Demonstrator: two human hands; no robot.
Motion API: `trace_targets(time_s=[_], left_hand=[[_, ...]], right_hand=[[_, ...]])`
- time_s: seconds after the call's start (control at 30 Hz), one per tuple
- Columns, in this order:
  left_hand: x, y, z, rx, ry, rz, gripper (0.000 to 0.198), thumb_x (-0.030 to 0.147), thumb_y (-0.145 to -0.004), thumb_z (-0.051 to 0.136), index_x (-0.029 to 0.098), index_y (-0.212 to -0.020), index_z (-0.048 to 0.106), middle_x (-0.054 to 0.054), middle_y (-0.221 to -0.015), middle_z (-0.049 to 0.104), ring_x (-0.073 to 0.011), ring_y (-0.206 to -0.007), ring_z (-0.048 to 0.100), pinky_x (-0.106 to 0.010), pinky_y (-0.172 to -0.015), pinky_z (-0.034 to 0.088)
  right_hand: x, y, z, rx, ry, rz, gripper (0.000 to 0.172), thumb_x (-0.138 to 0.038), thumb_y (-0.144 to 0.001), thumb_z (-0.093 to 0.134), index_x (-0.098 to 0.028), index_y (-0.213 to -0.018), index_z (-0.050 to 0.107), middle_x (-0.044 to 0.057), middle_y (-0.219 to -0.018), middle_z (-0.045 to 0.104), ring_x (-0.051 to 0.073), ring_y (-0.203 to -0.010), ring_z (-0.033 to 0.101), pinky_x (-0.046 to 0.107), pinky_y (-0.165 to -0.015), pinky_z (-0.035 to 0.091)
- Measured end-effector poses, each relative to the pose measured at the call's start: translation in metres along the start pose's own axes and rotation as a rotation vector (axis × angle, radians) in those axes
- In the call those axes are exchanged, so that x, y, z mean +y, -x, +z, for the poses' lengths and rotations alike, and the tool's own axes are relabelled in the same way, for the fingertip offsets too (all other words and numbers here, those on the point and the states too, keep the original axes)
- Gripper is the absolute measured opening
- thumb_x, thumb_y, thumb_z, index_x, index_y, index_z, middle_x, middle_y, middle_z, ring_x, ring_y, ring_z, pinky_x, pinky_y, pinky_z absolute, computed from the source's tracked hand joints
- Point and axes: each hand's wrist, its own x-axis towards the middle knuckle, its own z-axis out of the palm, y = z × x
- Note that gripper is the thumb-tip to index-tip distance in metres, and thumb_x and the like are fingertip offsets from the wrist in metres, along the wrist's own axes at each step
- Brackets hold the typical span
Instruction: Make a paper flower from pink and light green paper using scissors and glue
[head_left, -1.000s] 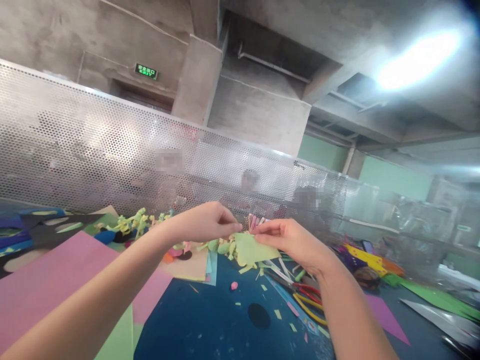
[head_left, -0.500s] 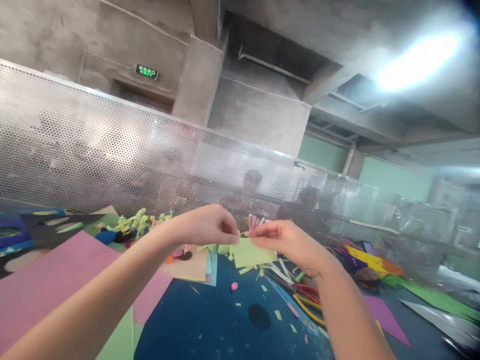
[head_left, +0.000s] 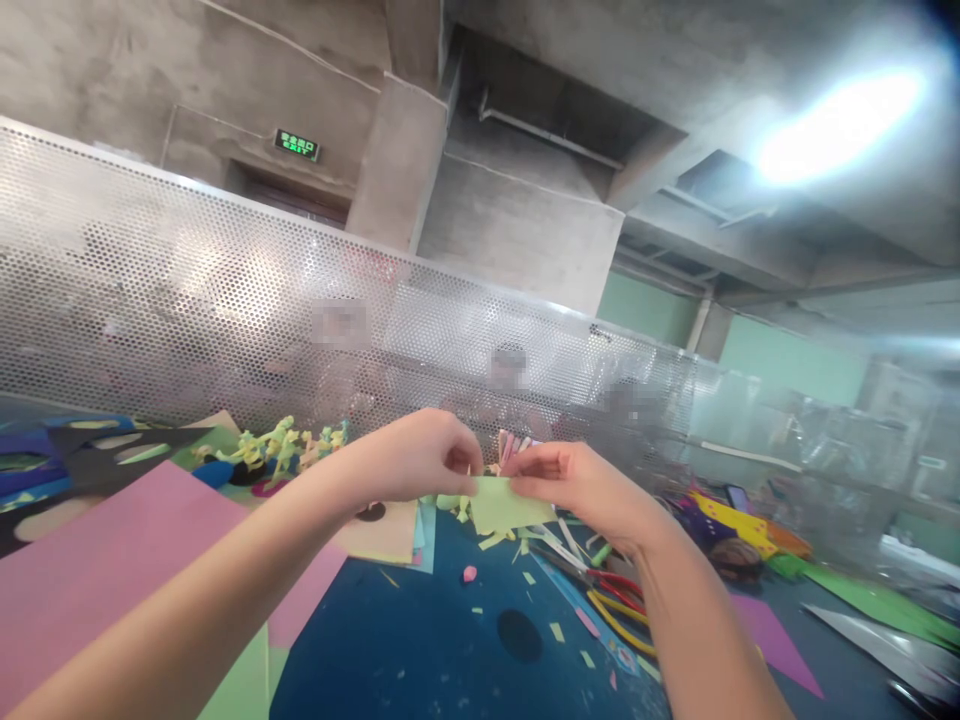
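A small piece of light green paper (head_left: pixel 501 505) is held up above the blue table (head_left: pixel 420 640) between both my hands. My left hand (head_left: pixel 416 455) is closed, pinching the paper's upper left edge with thumb and fingers. My right hand (head_left: pixel 574 480) is closed too, pinching the upper right edge. The two hands almost touch at the paper's top. Behind my fingers, several pink and white paper strips (head_left: pixel 511 442) stick up.
A large pink sheet (head_left: pixel 112 560) and green sheet (head_left: pixel 240 685) lie at left. Small paper figures (head_left: pixel 277 445) stand further back. Red and yellow scissors (head_left: pixel 619 600) and paper scraps lie under my right hand. A perforated metal screen (head_left: pixel 225 300) bounds the table; people sit behind it.
The green paper has been folded down, so less of it hangs below my fingers. Both hands have drawn slightly closer together at its top edge.
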Motion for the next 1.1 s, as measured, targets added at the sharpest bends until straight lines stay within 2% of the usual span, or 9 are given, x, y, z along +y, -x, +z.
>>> trace_targets(time_s=[0.1, 0.23, 0.37, 0.47, 0.6, 0.7, 0.87, 1.1], left_hand=[[0.0, 0.003, -0.008, -0.061, 0.092, -0.026, 0.026, 0.03, -0.07, 0.06, 0.023, -0.093, 0.067, 0.001, -0.07, 0.06, -0.01, -0.058, 0.051, -0.021, -0.051, 0.033], [-0.001, 0.005, -0.015, -0.067, 0.18, -0.054, 0.028, 0.029, -0.072, 0.058, 0.024, -0.097, 0.066, 0.002, -0.073, 0.061, -0.0096, -0.058, 0.052, -0.02, -0.052, 0.035], [-0.004, 0.002, -0.011, 0.005, 0.12, -0.052, 0.025, 0.028, -0.073, 0.055, 0.024, -0.094, 0.067, 0.001, -0.071, 0.062, -0.0106, -0.06, 0.053, -0.021, -0.054, 0.036], [-0.005, -0.001, -0.005, 0.058, 0.041, -0.03, 0.023, 0.025, -0.073, 0.052, 0.023, -0.089, 0.069, 0.0, -0.078, 0.065, -0.0126, -0.066, 0.056, -0.022, -0.058, 0.037], [-0.004, -0.001, -0.004, 0.032, 0.027, 0.005, 0.025, 0.027, -0.074, 0.051, 0.021, -0.091, 0.069, -0.003, -0.087, 0.067, -0.0142, -0.071, 0.057, -0.023, -0.06, 0.038], [-0.003, 0.001, -0.007, 0.005, 0.056, 0.004, 0.028, 0.034, -0.077, 0.049, 0.021, -0.093, 0.069, -0.003, -0.085, 0.067, -0.0132, -0.068, 0.056, -0.023, -0.059, 0.036], [-0.004, -0.001, -0.006, -0.005, 0.07, -0.017, 0.027, 0.037, -0.078, 0.049, 0.02, -0.084, 0.069, -0.002, -0.079, 0.067, -0.012, -0.063, 0.055, -0.022, -0.056, 0.036], [-0.006, 0.0, -0.008, 0.082, 0.093, -0.085, 0.025, 0.035, -0.077, 0.051, 0.019, -0.078, 0.07, -0.001, -0.065, 0.064, -0.0106, -0.055, 0.05, -0.022, -0.051, 0.034]], right_hand=[[0.0, 0.002, -0.002, 0.018, -0.015, -0.029, 0.016, -0.026, -0.072, 0.066, -0.023, -0.087, 0.069, 0.004, -0.088, 0.07, 0.019, -0.084, 0.063, 0.033, -0.078, 0.05], [-0.001, 0.003, -0.002, 0.035, -0.013, -0.046, 0.014, -0.027, -0.073, 0.065, -0.024, -0.086, 0.069, 0.003, -0.088, 0.07, 0.019, -0.083, 0.064, 0.035, -0.079, 0.05], [0.0, 0.002, -0.001, 0.049, 0.013, -0.079, 0.015, -0.027, -0.073, 0.065, -0.023, -0.086, 0.069, 0.004, -0.088, 0.07, 0.02, -0.083, 0.064, 0.037, -0.081, 0.05], [0.0, 0.002, -0.001, 0.054, 0.027, -0.081, 0.014, -0.027, -0.072, 0.066, -0.023, -0.085, 0.069, 0.004, -0.087, 0.07, 0.019, -0.082, 0.064, 0.036, -0.08, 0.051], [0.001, 0.001, -0.001, 0.061, 0.017, -0.058, 0.013, -0.027, -0.072, 0.066, -0.023, -0.084, 0.069, 0.004, -0.088, 0.07, 0.019, -0.081, 0.064, 0.034, -0.078, 0.051], [0.0, 0.002, 0.0, 0.063, -0.006, -0.047, 0.013, -0.027, -0.072, 0.066, -0.023, -0.084, 0.069, 0.004, -0.087, 0.071, 0.018, -0.082, 0.064, 0.033, -0.077, 0.051], [-0.005, 0.004, 0.001, 0.042, -0.017, -0.044, 0.015, -0.026, -0.072, 0.066, -0.023, -0.086, 0.069, 0.004, -0.087, 0.07, 0.018, -0.081, 0.064, 0.034, -0.078, 0.051], [0.0, 0.002, -0.001, 0.012, -0.102, -0.065, 0.025, -0.031, -0.085, 0.049, -0.027, -0.104, 0.065, 0.003, -0.094, 0.069, 0.017, -0.084, 0.064, 0.036, -0.078, 0.051]])
